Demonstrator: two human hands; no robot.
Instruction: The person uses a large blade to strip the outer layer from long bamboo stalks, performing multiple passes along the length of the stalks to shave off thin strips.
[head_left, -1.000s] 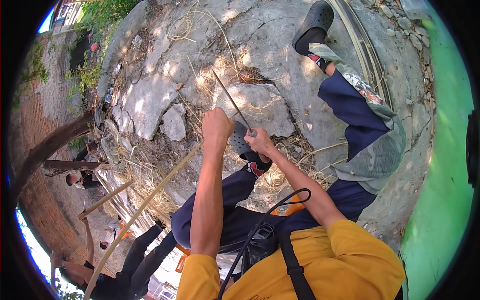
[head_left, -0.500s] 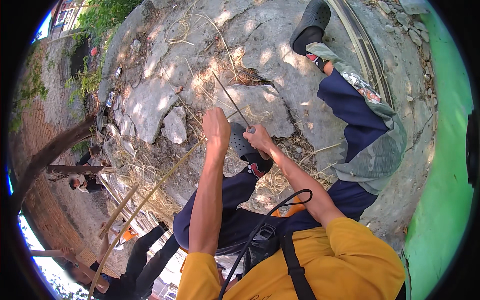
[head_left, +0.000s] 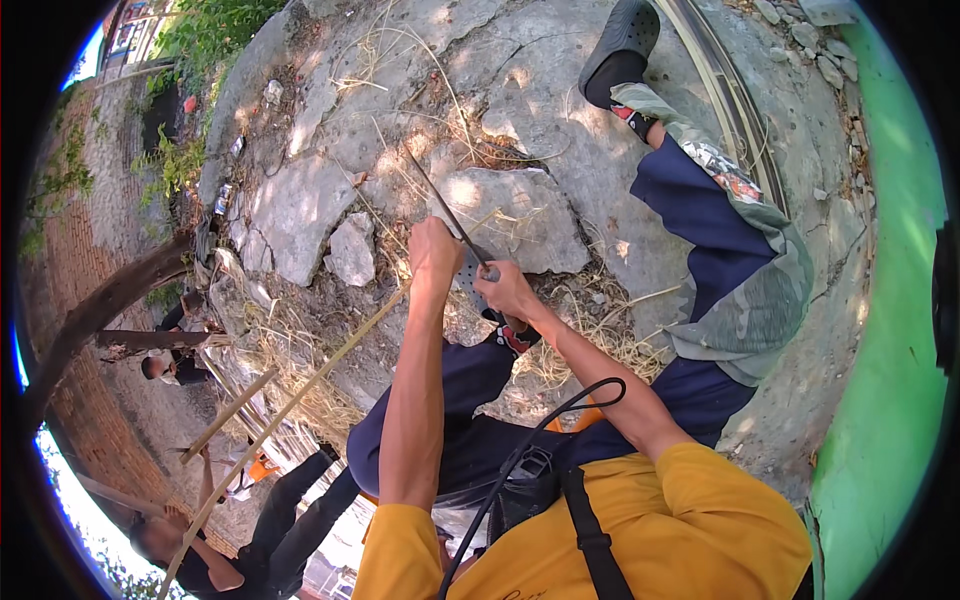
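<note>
My left hand (head_left: 436,252) is closed around a long, thin bamboo strip (head_left: 290,405), which slants down past my left side. In my right hand (head_left: 508,292) is the handle of a long, narrow-bladed knife (head_left: 437,192). Its dark blade points away and to the left, passing close by my left knuckles; whether it touches the strip there is hidden by my fist. Both hands are above my left shoe (head_left: 470,283), a dark clog.
Cracked stone ground (head_left: 500,60) holds loose rocks (head_left: 351,250) and straw-like shavings (head_left: 310,360). My right leg (head_left: 710,230) bends at the right, beside long strips (head_left: 735,100) and a green wall (head_left: 890,300). At the lower left another person (head_left: 215,555) handles a pole; a wooden beam (head_left: 110,300) stands beyond.
My right hand has drawn slightly left and nearer, bringing the knife blade closer to my left hand. The strip's lower end has shifted left. The other person's head and arms have moved.
</note>
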